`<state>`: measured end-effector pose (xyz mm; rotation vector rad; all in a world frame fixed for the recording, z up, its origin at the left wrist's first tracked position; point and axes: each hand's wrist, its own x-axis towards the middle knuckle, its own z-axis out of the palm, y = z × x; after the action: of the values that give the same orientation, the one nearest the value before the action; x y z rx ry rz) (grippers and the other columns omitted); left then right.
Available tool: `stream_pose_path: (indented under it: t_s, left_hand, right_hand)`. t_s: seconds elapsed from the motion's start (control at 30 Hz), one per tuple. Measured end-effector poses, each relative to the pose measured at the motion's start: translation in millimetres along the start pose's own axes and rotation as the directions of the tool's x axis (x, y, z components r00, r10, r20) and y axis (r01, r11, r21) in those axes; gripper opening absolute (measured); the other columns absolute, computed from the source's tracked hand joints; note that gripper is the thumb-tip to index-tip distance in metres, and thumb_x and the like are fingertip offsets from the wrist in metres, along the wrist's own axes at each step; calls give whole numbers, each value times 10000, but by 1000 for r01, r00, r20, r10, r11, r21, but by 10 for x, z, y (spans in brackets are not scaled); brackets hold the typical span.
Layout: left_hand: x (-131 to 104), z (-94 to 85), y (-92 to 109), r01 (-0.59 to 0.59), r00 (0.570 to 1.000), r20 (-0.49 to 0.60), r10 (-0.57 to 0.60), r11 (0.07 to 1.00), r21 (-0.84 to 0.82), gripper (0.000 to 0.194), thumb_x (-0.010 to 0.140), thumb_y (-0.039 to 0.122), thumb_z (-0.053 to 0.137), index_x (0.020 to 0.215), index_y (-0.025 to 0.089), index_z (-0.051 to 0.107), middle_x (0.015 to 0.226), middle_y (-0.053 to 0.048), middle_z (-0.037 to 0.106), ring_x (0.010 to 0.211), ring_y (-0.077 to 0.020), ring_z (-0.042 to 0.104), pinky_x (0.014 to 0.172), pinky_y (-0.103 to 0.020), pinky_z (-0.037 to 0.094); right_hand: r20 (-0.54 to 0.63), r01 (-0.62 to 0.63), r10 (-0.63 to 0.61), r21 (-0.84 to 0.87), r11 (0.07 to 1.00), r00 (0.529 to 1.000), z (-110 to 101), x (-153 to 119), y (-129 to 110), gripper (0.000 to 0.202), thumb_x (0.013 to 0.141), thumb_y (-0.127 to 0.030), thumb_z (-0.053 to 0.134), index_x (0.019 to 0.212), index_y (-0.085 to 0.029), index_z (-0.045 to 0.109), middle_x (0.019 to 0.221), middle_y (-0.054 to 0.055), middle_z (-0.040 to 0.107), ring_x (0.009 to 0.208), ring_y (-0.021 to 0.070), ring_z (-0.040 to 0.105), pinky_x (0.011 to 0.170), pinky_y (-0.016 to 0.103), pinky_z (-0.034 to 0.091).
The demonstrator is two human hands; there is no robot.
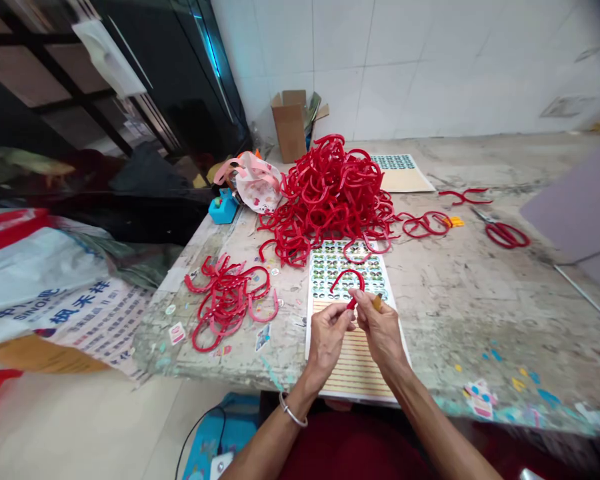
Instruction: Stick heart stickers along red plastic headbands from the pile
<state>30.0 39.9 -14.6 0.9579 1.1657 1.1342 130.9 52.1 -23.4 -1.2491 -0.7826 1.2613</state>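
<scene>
- Above the near end of the sticker sheet: a curved red plastic headband is held up between both hands, arching over the printed sheet without resting on it.
- Left hand — fingertips are pinched on the lower end of the headband; a silver bangle is worn at the wrist.
- Right hand — closed on the same end of the headband from the other side; a small yellowish piece is seen at its fingers, nature not discernible.
- White sheet of small round printed stickers, partly peeled, lies flat on the worn grey worktable under the hands.
- Large heap of red plastic headbands lies beyond the sheet; a smaller pile of decorated red headbands lies to the left.
- Red-handled scissors lie well apart at right; an open brown cardboard box stands by the wall.
</scene>
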Motion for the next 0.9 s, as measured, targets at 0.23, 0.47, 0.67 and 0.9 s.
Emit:
stream_pose_path:
  t_s: [0.23,0.47,0.67,0.9]
  left_hand:
    - [152,-448,-153,-72,969,-246,28,982,-173,246,757,363,633,837,131,661,711,-18,631,608,-93,570,664,-220,470]
    - [363,-532,-332,-70,949,-313,35,992,-102,307,752,411,624,867,127,626,836,-76,687,617,-135,638,610,-251,515]
    - [311,-547,-401,-21,935,-355,7,999,-37,289,763,404,605,823,122,612,829,-83,697,571,-137,651,542,-236,521]
    - [231,-491,-510,37,945,-321,-52,998,-53,279,750,392,619,812,120,621,812,-77,693,588,-147,658,542,-256,547]
  right_hand:
    - [251,399,-312,-626,670,916,-159,184,104,302,941,-378,284,1068,-202,493,793,29,586,684,162,542,608,271,395]
    - [632,695,-291,-677,244,718,28,646,287,130,880,-265,453,852,-199,562,805,45,643,783,205,542,753,335,333]
    - [598,647,-272,-748,149,754,-91,599,304,264,868,-390,487,999,-173,561,919,93,650,841,237,556,761,345,341]
    - [-3,-13,-266,-999,-36,964,-823,101,273,514,814,-559,484,1099,-133,512,915,141,637,875,294,584,693,349,398]
